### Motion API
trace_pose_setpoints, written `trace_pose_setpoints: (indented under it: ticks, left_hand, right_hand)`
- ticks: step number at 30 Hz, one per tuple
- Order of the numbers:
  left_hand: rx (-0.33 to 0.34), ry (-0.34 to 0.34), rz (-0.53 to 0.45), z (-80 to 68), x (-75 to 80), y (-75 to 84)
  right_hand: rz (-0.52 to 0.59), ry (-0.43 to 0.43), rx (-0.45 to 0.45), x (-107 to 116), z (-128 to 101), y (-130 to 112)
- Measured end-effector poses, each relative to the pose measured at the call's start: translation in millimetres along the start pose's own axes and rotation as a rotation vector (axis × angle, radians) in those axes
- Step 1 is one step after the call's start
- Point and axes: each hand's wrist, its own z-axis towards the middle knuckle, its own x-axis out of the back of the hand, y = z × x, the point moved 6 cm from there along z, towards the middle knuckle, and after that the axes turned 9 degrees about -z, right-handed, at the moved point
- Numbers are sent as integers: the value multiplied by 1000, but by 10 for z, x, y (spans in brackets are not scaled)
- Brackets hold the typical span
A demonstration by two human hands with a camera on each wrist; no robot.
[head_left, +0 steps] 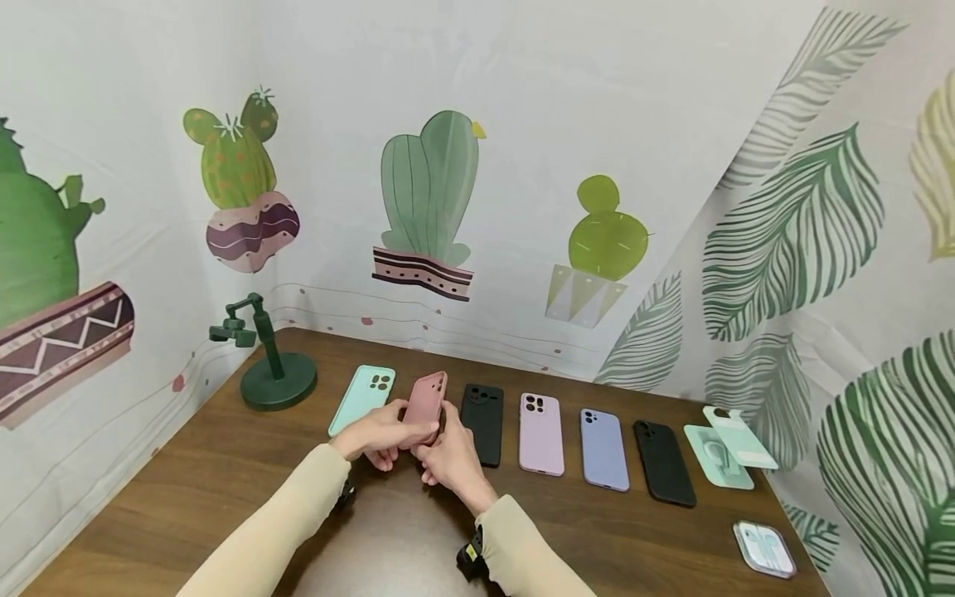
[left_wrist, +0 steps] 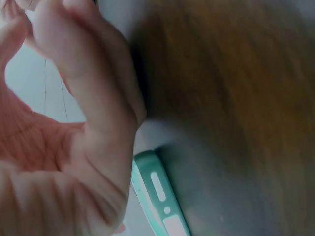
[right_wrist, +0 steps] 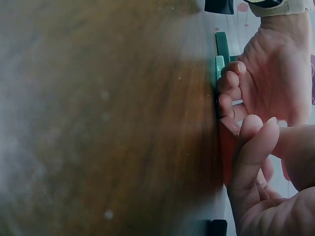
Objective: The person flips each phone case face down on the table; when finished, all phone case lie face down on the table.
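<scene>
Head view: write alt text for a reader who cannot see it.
Both hands, left hand and right hand, hold a dusty-pink phone case tilted up above a wooden table. More cases lie in a row, from mint case to black case.

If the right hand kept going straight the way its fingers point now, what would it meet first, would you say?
The right hand already holds the pink phone case with the left hand; beyond it, probably the wall, though depth is unclear.

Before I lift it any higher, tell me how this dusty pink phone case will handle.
The pink case is a thin empty shell, so it is probably light and somewhat bendy. Its matte finish suggests a decent grip rather than a slippery one. Held at its lower end by the left hand and right hand, it may flex; it looks unlikely to break.
</scene>
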Motion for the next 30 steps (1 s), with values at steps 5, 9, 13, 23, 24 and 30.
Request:
trace_pose_setpoints:
  ticks: [5,9,13,23,24,30]
  left_hand:
    - [-5,38,-4,-2,-27,33]
    - [-11,43,4,-8,-48,49]
    - [-8,47,-6,-1,-61,54]
    - [-5,10,-98,12,-70,4]
    - [1,1,-110,12,-69,-4]
    - [2,-76,-150,29,-82,-7]
  right_hand:
    - [-3,15,7,-4,-12,-21]
    - [11,18,12,-6,-24,-35]
    - [25,19,15,-3,-29,-34]
    - [64,1,11,-14,-18,3]
    - [70,-3,9,-17,-14,10]
    - [89,-22,-5,-35,14,67]
